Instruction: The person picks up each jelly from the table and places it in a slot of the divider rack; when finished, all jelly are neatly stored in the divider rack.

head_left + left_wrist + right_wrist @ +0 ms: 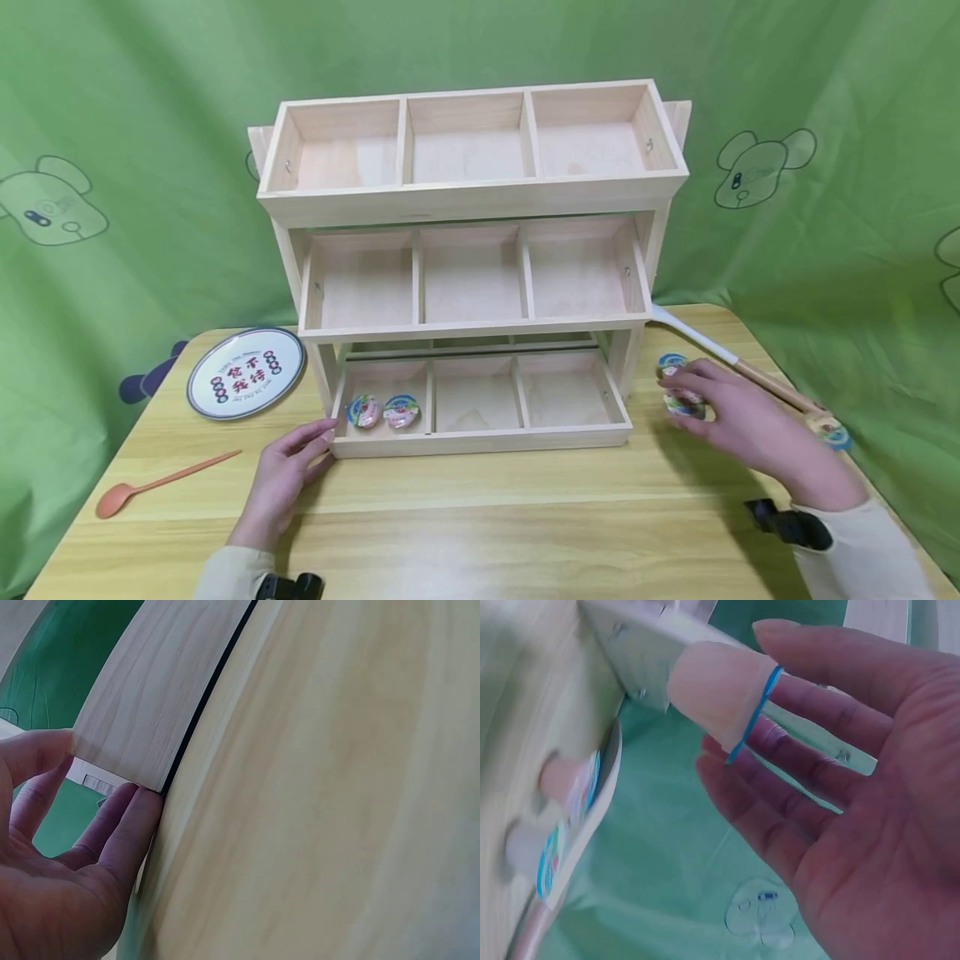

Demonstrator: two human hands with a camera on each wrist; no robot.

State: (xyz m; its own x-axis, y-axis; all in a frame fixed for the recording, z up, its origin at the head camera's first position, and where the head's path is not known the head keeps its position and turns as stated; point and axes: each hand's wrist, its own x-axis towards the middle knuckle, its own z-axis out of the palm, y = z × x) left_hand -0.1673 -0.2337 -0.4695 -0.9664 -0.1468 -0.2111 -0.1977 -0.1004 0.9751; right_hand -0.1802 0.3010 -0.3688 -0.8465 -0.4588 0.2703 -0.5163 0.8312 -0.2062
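A three-tier wooden rack stands at the table's middle, each tray split into three compartments. My left hand (288,471) grips the left front corner of the bottom tray (480,443). In the left wrist view its fingers (124,832) touch the tray's end at top and bottom. Two small jelly cups (383,412) with printed lids lie in that tray's left compartment. Right of the rack, my right hand (738,417) pinches a jelly cup (720,690) by its blue rim. Another cup (672,362) is just beyond those fingers, and a third (832,433) lies partly hidden behind the hand.
An oval plate (246,372) with red lettering lies left of the rack, and an orange spoon (123,496) in front of it. A long utensil with a wooden handle (772,383) runs along the right table edge. Green cloth (480,42) hangs behind.
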